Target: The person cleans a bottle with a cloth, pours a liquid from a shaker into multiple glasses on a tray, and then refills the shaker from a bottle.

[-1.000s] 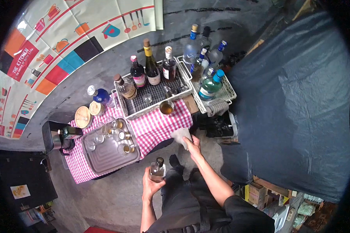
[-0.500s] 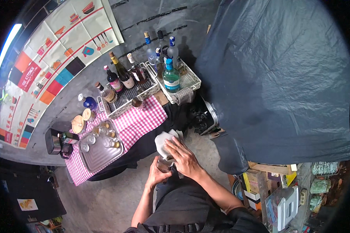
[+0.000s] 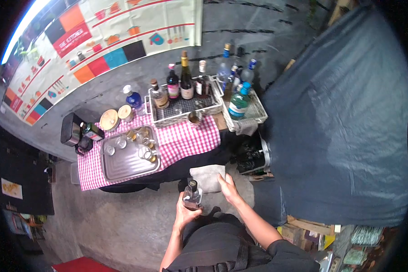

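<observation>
My left hand (image 3: pixel 184 214) is closed around a clear glass bottle (image 3: pixel 193 199) with a black cap, held upright in front of my body. Dark liquid shows low in the bottle. To its right, my right hand (image 3: pixel 229 188) grips one edge of a folded light-grey cloth (image 3: pixel 207 177), which hangs apart from the glass. Beyond the hands, a metal tray (image 3: pixel 127 165) on the checked tablecloth (image 3: pixel 186 141) bears several small glasses (image 3: pixel 145 153), some with amber liquid. A metal cup (image 3: pixel 195 118) stands near the basket's front side.
Several bottles stand in a white wire basket (image 3: pixel 186 117) and a second white basket (image 3: pixel 254 115) at the back. Two wooden-lidded jars (image 3: pixel 109 120), a blue bottle (image 3: pixel 132 99) and a black appliance (image 3: pixel 72 129) line the table's left. A dark plastic sheet (image 3: pixel 335 136) hangs at right.
The cloth has come off the bottle's top, baring the black cap, and my right hand has moved right with it. The view has turned, so the table sits farther right.
</observation>
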Tool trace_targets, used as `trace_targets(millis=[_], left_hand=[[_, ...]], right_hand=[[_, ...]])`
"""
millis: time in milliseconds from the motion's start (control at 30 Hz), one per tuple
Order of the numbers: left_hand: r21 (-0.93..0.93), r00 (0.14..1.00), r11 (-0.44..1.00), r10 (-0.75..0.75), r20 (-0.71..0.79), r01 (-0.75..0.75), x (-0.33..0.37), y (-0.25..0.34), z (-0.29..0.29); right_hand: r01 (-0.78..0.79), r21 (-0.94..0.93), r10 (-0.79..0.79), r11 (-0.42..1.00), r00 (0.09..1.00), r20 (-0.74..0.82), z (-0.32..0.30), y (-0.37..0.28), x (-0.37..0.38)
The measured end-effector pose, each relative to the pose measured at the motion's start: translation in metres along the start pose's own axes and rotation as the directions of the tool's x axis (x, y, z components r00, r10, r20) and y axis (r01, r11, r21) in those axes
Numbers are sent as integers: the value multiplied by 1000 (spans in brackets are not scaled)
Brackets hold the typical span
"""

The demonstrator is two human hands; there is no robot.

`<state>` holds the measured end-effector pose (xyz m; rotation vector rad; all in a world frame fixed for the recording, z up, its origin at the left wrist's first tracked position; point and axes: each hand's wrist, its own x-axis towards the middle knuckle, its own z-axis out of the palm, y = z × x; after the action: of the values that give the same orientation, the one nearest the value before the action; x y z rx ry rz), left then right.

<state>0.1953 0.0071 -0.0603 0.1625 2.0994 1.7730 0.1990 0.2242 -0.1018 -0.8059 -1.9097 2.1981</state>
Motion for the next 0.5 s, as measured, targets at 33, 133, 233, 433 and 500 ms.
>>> trace_targets(millis=[33,133,233,433,500], left_hand=[[-7,999,999,-49,-5,49,3,0,-10],[29,999,999,-28,-16,29,23,-7,-32],[51,997,996,-75,-22,76,47,-10,-57],[67,997,995,-69,21,67,105,-6,-95],[44,996,997,-66,51,64,125,-2,-104]], right_hand=[[-33,20,33,999,999,17,15,-2,16],[32,-63,-24,997,991,133,40,28,86],[-61,-98,75,993,987,145,81,31,149],[-251,106,225,962,952,208,141,38,246],[-257,-19,257,966,959,123,145,49,265]])
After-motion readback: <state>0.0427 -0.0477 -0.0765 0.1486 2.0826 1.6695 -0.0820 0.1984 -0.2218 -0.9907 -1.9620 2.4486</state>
